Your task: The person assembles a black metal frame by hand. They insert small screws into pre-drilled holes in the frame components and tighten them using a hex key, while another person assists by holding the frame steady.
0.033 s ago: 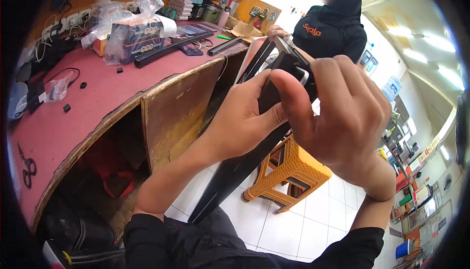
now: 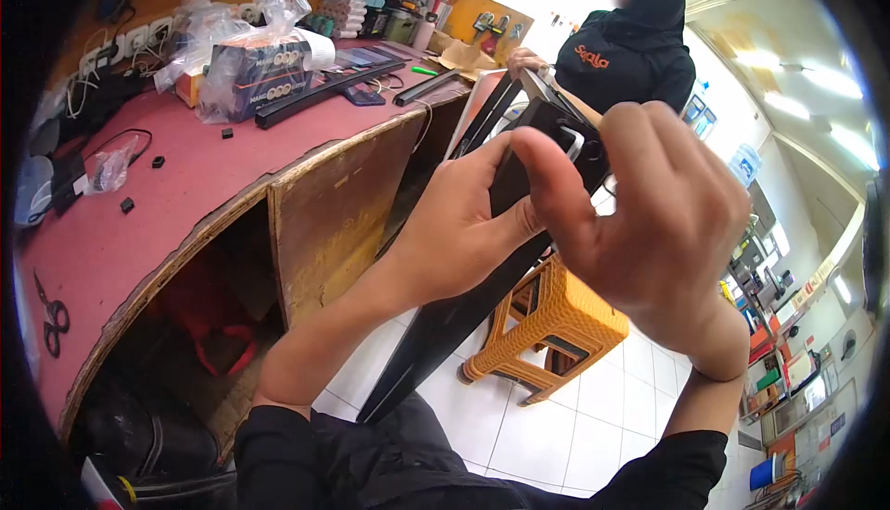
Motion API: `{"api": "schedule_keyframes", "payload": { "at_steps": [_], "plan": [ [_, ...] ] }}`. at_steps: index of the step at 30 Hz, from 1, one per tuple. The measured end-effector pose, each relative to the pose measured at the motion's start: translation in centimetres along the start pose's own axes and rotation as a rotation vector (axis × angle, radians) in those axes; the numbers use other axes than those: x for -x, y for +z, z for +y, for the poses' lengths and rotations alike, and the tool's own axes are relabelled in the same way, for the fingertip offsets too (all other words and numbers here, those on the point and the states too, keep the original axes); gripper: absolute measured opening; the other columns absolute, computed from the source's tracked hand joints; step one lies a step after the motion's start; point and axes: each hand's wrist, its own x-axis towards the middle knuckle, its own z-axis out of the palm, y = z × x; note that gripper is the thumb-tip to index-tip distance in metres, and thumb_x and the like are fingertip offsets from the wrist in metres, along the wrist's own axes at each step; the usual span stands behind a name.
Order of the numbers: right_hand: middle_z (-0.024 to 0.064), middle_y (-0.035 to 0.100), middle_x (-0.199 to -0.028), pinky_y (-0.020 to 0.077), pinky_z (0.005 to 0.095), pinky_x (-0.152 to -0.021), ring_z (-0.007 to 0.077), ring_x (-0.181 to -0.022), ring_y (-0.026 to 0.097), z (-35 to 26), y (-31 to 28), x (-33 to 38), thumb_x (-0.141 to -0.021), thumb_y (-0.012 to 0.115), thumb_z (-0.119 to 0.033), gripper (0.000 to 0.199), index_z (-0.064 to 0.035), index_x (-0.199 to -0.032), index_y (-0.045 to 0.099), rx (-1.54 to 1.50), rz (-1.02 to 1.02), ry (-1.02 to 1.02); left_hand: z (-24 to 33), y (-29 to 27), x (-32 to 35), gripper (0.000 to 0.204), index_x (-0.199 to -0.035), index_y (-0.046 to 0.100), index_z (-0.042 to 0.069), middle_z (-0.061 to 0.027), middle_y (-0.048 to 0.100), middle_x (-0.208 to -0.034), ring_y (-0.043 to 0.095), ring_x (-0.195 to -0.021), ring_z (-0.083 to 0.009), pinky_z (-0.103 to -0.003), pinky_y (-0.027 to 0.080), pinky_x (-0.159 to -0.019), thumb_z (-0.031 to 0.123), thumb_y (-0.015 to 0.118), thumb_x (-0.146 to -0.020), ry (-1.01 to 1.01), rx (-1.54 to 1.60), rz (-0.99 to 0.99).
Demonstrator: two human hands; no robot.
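A long black profile or panel (image 2: 440,348) slants from my lap up and away to the right. My left hand (image 2: 454,223) wraps round it near its upper end, thumb along the near side. At that end a small pale, shiny part (image 2: 576,146) shows beside the black corner. Just right of it is my right hand (image 2: 663,223), fingers curled and thumb bent toward the corner; whatever its fingertips grip is hidden behind the hand. Beyond, another person's hand (image 2: 527,60) rests at the far end of the frame.
A red-topped workbench (image 2: 232,162) on the left bears scissors (image 2: 54,315), small black blocks (image 2: 127,204), black bars (image 2: 324,93) and a plastic-wrapped box (image 2: 264,70). An orange woven-pattern stool (image 2: 556,325) stands on the white tiles below my hands. A person in black (image 2: 621,65) stands opposite.
My right hand has shifted slightly right and tilted away from the black corner, uncovering more of the pale part. My left hand stays where it was.
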Motion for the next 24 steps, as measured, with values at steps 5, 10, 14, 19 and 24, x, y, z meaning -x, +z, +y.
{"api": "schedule_keyframes", "payload": {
  "at_steps": [5, 10, 14, 19, 24],
  "plan": [
    [0.0104, 0.044, -0.061, 0.0348, 0.0406, -0.046, 0.0285, -0.046, 0.045, -1.0, -1.5, -0.8, -0.094, 0.072, -0.016, 0.034, -0.0046, -0.072, 0.048, -0.209, -0.162, 0.098, 0.3, 0.1, 0.1, 0.049, -0.123, 0.062, -0.003, -0.0144, 0.072, -0.106, 0.068, -0.094, -0.0181, -0.034, 0.053, -0.084, 0.037, 0.074, -0.098, -0.012, 0.023, 0.018],
    [0.0129, 0.046, -0.061, 0.0366, 0.0432, -0.047, 0.0306, -0.046, 0.046, -1.4, -1.7, -1.4, -0.097, 0.067, -0.013, 0.031, -0.0038, -0.074, 0.048, -0.206, -0.268, 0.122, 0.4, 0.4, 0.0, 0.050, -0.121, 0.062, -0.003, -0.0129, 0.073, -0.099, 0.068, -0.087, -0.0160, -0.032, 0.055, -0.079, 0.039, 0.074, -0.098, -0.028, 0.011, 0.024],
    [0.0129, 0.048, -0.065, 0.0380, 0.0439, -0.048, 0.0300, -0.048, 0.047, -1.4, -2.2, -1.7, -0.098, 0.067, -0.015, 0.032, -0.0033, -0.075, 0.049, -0.173, -0.326, 0.109, 0.2, 0.2, 0.1, 0.049, -0.120, 0.062, -0.003, -0.0118, 0.073, -0.095, 0.068, -0.084, -0.0162, -0.032, 0.055, -0.076, 0.039, 0.074, -0.098, -0.010, -0.012, 0.032],
    [0.0124, 0.054, -0.079, 0.0442, 0.0409, -0.056, 0.0291, -0.064, 0.054, -0.9, -2.1, -1.4, -0.092, 0.075, -0.029, 0.034, -0.0002, -0.086, 0.059, -0.138, -0.244, -0.028, -0.6, 0.1, -0.2, 0.047, -0.118, 0.062, -0.003, -0.0126, 0.072, -0.094, 0.068, -0.083, -0.0170, -0.032, 0.054, -0.072, 0.038, 0.074, -0.098, 0.117, -0.009, 0.050],
    [0.0130, 0.065, -0.098, 0.0518, 0.0382, -0.071, 0.0302, -0.085, 0.063, 0.5, -0.1, -0.5, -0.080, 0.081, -0.032, 0.049, 0.0014, -0.114, 0.069, -0.184, -0.081, -0.190, -0.5, 0.2, -0.1, 0.049, -0.116, 0.063, -0.003, -0.0123, 0.071, -0.093, 0.067, -0.081, -0.0170, -0.032, 0.053, -0.070, 0.040, 0.076, -0.096, 0.073, -0.042, 0.075]
  ]
}}
